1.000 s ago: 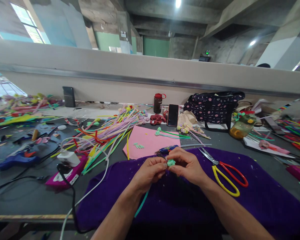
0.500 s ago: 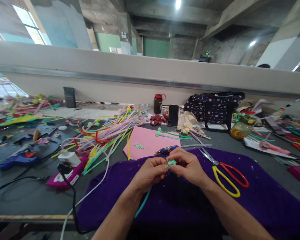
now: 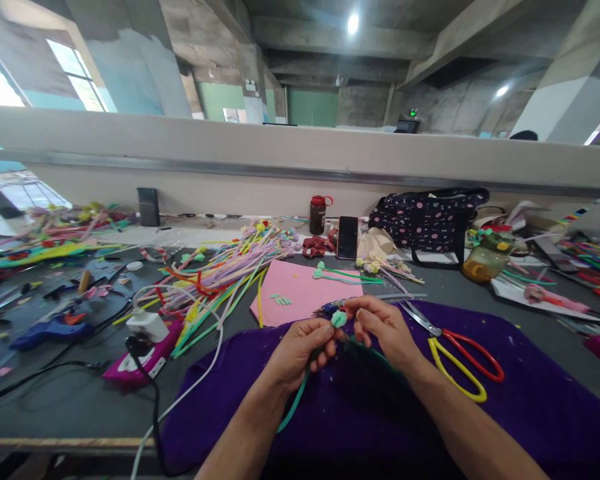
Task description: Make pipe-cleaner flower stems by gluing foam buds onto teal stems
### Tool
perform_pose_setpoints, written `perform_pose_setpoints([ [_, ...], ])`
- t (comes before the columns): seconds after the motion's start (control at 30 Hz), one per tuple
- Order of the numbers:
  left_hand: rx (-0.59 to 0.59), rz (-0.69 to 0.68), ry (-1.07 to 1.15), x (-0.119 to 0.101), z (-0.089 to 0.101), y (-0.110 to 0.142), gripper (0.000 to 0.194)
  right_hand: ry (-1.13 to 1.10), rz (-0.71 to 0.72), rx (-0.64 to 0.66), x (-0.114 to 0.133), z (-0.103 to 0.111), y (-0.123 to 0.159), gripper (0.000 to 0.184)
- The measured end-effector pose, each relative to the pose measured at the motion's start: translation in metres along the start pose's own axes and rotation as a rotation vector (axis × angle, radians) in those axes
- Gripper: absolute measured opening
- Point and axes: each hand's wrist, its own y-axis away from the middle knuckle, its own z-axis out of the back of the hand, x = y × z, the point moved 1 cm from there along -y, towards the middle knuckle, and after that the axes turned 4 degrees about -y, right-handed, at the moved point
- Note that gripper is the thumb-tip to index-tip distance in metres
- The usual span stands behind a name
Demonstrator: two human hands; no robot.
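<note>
A small mint-green flower (image 3: 339, 319), seemingly bent from pipe cleaner, is pinched between the thumb and fingers of my left hand (image 3: 300, 350). From beneath that hand a green pipe cleaner stem (image 3: 295, 403) hangs over the purple cloth (image 3: 220, 393). My right hand (image 3: 383, 328) is just right of the flower, fingers curved and apart, with the index fingertip close to its edge; whether it touches cannot be made out. A darker green stem runs below the right hand. Behind the flower lies a blue-handled pointed tool (image 3: 330, 307), partly covered by the fingers.
Scissors (image 3: 447, 343) with red and yellow handles lie at right. A pink sheet (image 3: 280, 283) bears short green pieces and green stems. At left are pipe cleaners (image 3: 235, 257), a pink power strip (image 3: 153, 363), cables and a blue glue gun (image 3: 55, 333). A phone (image 3: 347, 237) stands behind.
My right fingers have loosened from the flower and drawn slightly right, while my left hand keeps it, now turned more into sight. The camera view has tilted up a little.
</note>
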Motion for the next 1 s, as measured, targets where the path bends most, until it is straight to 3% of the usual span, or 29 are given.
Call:
perform_pose_setpoints([
  [0.13,0.024,0.005,0.029,0.001,0.0,-0.001,0.025,0.007,-0.022,0.05,0.0,-0.005,0.001,0.021],
  [0.37,0.041,-0.004,-0.025,0.002,-0.001,-0.002,0.027,0.047,0.003,0.088,-0.006,-0.005,0.001,0.035],
  [0.73,0.012,-0.012,-0.171,0.003,-0.005,0.0,0.028,0.17,0.0,0.091,-0.005,-0.006,0.004,0.021],
  [0.93,0.035,-0.029,-0.09,0.0,-0.004,0.003,0.023,0.111,-0.007,0.116,-0.003,-0.003,0.005,0.033],
  [1.0,-0.01,-0.04,0.0,-0.005,0.004,0.005,0.022,0.109,-0.016,0.079,-0.004,0.002,0.003,0.032],
])
